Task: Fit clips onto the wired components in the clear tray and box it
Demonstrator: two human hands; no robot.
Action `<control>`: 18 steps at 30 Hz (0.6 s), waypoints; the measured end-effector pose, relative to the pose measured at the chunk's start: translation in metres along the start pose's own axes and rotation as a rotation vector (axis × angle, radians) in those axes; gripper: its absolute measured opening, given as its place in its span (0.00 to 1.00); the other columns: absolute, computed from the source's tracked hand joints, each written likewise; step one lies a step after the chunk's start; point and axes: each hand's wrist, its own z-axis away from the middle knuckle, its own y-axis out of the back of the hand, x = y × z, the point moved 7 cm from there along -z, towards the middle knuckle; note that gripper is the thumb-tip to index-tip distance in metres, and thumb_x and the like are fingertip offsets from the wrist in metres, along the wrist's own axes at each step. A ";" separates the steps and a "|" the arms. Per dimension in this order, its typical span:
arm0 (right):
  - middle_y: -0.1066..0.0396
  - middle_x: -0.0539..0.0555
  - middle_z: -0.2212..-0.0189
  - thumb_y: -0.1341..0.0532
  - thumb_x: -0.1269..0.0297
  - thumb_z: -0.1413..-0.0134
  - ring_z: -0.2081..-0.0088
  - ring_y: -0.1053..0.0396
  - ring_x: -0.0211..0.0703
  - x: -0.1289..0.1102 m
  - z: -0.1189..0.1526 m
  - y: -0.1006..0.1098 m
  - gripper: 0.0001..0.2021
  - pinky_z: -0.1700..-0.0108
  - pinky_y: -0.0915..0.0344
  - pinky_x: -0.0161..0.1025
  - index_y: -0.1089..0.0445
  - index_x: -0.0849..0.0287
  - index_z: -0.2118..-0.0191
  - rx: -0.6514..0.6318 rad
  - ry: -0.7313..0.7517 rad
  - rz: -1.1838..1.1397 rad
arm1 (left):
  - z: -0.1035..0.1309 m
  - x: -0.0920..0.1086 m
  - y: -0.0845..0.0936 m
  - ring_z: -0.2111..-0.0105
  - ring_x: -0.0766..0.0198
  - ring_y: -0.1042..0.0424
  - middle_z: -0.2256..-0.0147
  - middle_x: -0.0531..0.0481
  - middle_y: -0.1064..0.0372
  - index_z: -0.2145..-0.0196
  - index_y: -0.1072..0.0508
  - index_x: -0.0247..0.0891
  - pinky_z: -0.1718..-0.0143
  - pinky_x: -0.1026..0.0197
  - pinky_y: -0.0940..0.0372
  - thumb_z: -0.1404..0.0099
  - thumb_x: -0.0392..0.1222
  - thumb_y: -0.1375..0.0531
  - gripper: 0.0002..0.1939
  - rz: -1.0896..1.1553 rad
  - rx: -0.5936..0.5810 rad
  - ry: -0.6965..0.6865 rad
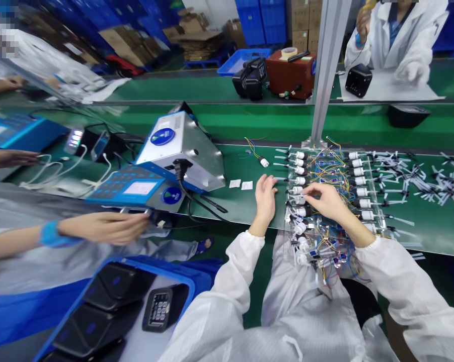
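A clear rack (378, 211) at the table edge carries two columns of white cylindrical parts joined by coloured wires. On its left column, my right hand (325, 201) pinches at a white cylinder (297, 191); what lies between the fingertips is too small to name. My left hand (265, 198) is beside the rack's left edge, palm partly up, its fingers apart and holding nothing. A loose white cylinder with wires (263, 162) lies above it. Two small white packets (246, 185) lie to its left. Many black-and-white strips (419, 176) are scattered right of the rack.
A blue and silver machine (181, 151) with black cables stands on the left. Another person's hand (106, 227) is beside it. A blue bin (189, 281) of black devices is at lower left. A metal post (327, 70) rises behind the rack; a person in white sits beyond.
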 end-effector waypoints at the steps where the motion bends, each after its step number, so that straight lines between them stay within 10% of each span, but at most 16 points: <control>1: 0.19 0.56 0.55 0.31 0.65 0.46 0.50 0.23 0.52 -0.008 0.000 0.002 0.05 0.40 0.30 0.56 0.20 0.54 0.62 -0.024 0.056 0.109 | -0.004 -0.007 -0.006 0.52 0.61 0.23 0.44 0.40 0.27 0.42 0.27 0.42 0.60 0.65 0.33 0.37 0.54 0.30 0.28 -0.010 -0.063 0.077; 6: 0.25 0.59 0.43 0.32 0.64 0.42 0.41 0.28 0.56 -0.043 0.002 0.038 0.06 0.38 0.32 0.58 0.20 0.54 0.58 0.157 0.179 0.234 | -0.017 0.002 -0.040 0.59 0.59 0.22 0.59 0.39 0.20 0.63 0.18 0.33 0.55 0.58 0.30 0.40 0.51 0.28 0.17 -0.296 -0.324 -0.049; 12: 0.22 0.58 0.54 0.35 0.61 0.38 0.51 0.24 0.52 -0.061 0.007 0.101 0.08 0.48 0.26 0.51 0.22 0.55 0.56 0.403 0.103 0.095 | -0.017 0.114 -0.070 0.64 0.63 0.22 0.64 0.46 0.22 0.65 0.19 0.36 0.60 0.59 0.25 0.34 0.54 0.31 0.16 -0.013 -0.265 -0.401; 18: 0.27 0.59 0.39 0.26 0.59 0.47 0.38 0.30 0.57 -0.061 -0.019 0.059 0.29 0.35 0.34 0.56 0.27 0.53 0.39 0.069 0.205 0.249 | 0.015 0.213 -0.109 0.64 0.62 0.21 0.66 0.50 0.27 0.64 0.22 0.36 0.62 0.58 0.23 0.33 0.54 0.31 0.16 0.080 -0.274 -0.508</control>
